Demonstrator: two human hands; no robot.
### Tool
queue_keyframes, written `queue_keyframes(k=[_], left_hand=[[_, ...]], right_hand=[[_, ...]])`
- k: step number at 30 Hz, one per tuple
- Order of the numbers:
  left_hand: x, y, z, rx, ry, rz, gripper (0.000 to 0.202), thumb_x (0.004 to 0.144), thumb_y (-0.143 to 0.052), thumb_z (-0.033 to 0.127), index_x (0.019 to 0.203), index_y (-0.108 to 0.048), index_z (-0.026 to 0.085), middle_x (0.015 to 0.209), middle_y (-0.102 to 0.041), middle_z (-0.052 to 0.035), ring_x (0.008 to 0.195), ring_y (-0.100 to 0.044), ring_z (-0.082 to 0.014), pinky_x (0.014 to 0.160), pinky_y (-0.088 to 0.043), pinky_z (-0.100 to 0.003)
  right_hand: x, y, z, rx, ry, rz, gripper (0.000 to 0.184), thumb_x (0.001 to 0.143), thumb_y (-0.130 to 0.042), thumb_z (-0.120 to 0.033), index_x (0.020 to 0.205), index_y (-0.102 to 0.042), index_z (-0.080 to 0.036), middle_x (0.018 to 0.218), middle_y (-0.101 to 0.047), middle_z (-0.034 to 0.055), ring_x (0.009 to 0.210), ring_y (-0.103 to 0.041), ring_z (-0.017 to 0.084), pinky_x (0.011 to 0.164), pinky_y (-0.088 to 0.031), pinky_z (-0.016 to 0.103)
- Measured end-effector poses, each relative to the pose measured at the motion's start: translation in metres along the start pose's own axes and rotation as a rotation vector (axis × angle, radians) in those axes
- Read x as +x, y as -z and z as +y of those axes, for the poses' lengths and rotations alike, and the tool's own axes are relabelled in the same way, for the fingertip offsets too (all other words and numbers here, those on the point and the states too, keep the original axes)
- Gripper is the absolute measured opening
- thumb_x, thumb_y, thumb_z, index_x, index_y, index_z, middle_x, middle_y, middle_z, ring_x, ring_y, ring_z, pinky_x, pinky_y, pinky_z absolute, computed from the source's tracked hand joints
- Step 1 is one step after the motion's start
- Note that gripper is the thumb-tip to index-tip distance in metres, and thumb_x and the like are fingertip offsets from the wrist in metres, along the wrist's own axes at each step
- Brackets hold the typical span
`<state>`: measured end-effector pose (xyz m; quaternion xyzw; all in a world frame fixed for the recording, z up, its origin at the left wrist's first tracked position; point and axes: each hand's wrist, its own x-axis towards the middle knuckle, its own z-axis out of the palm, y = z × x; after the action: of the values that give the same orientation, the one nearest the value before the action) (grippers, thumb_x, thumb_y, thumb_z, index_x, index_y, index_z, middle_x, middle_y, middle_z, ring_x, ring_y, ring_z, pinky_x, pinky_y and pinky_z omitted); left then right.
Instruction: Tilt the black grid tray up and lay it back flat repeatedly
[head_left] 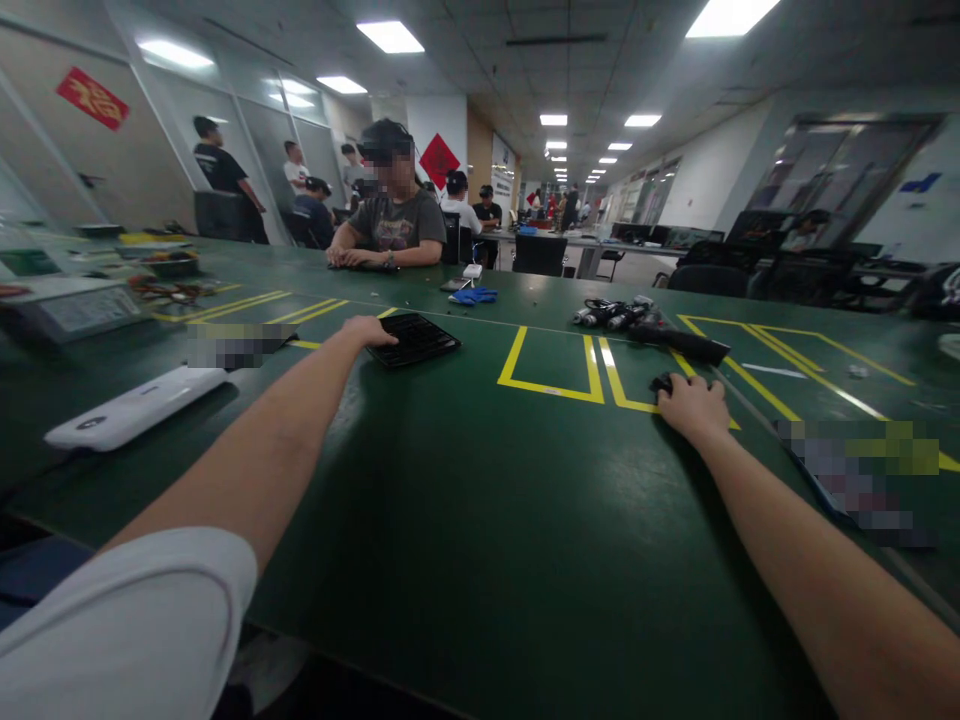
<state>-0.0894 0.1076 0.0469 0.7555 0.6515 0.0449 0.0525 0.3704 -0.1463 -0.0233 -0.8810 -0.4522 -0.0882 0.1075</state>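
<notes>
The left hand (369,331) rests on the black tray (420,340) toward the far edge of the tabletop (480,520); I cannot tell whether its fingers grip. The right hand (694,405), fingers curled, covers a black part (661,383) on a yellow line (630,404) rightward; hold unclear.

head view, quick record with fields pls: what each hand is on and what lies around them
left hand: palm down on edge of black grid tray
right hand: over a small black object, mostly hidden
table: green, yellow marked boxes
beyond right hand: black tool, bundle of metal cylinders
left of left arm: white device
far side: seated person, blue gloves
</notes>
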Motion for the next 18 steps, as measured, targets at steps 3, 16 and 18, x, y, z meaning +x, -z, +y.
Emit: queue_keyframes(k=[3, 16, 18], left_hand=[[0.009, -0.001, 0.004, 0.047, 0.068, -0.053, 0.032, 0.066, -0.071, 0.031, 0.086, -0.070, 0.007, 0.089, -0.068, -0.0155, 0.100, -0.059, -0.0324, 0.084, -0.044, -0.034], [-0.008, 0.010, 0.020, 0.005, -0.019, -0.099, 0.023, 0.056, -0.077, 0.026, 0.066, -0.067, 0.008, 0.061, -0.065, -0.0068, 0.078, -0.061, -0.0243, 0.073, -0.046, -0.029], [-0.016, 0.006, 0.027, -0.036, -0.045, -0.064, 0.020, 0.057, -0.076, 0.028, 0.059, -0.064, 0.011, 0.057, -0.061, -0.0062, 0.075, -0.061, -0.0241, 0.070, -0.045, -0.029]], right_hand=[[0.005, -0.004, 0.003, 0.003, 0.019, 0.017, 0.050, 0.086, -0.030, -0.036, 0.124, -0.050, -0.011, 0.127, -0.048, 0.0235, 0.119, -0.039, 0.041, 0.092, -0.037, 0.052], [0.015, -0.005, 0.014, 0.139, 0.042, 0.049, 0.045, 0.081, -0.047, -0.031, 0.115, -0.055, -0.002, 0.119, -0.056, 0.0221, 0.117, -0.046, 0.030, 0.104, -0.028, 0.041], [0.013, -0.004, 0.014, 0.187, 0.056, 0.052, 0.045, 0.081, -0.048, -0.031, 0.115, -0.055, -0.003, 0.119, -0.057, 0.0222, 0.117, -0.047, 0.031, 0.102, -0.030, 0.043]])
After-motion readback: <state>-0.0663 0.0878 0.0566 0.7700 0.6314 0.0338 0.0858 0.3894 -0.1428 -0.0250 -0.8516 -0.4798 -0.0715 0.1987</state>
